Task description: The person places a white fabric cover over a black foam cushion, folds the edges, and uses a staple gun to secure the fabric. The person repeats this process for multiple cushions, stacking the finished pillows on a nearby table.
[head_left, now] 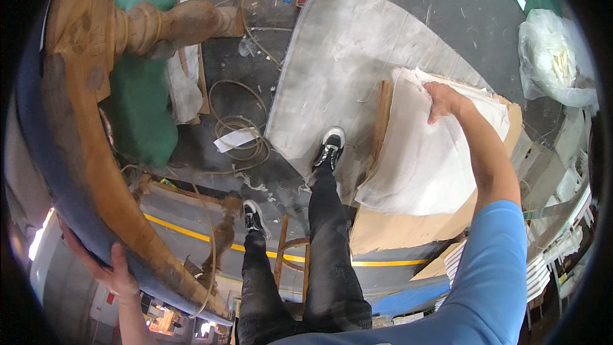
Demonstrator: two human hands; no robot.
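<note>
My right hand (445,100) reaches over a stack of thin white fabric sheets (415,163), its fingers curled on the rumpled far edge and its thumb lying on top. Beneath the sheets is brown cardboard (383,230). On the far left my left hand (115,276) lies against a dark blue fabric-covered edge (70,182), thumb and fingers spread apart, holding nothing I can see. Alongside that edge runs a curved wooden frame (105,179) with a turned wooden leg (172,27).
A grey-white board (338,45) lies on the floor under one shoe (330,147). A coiled hose (246,147) rests left of it. Green fabric (143,112) is by the wooden leg. A clear plastic bag (552,61) sits far right. Between my legs is a wooden stool (282,249).
</note>
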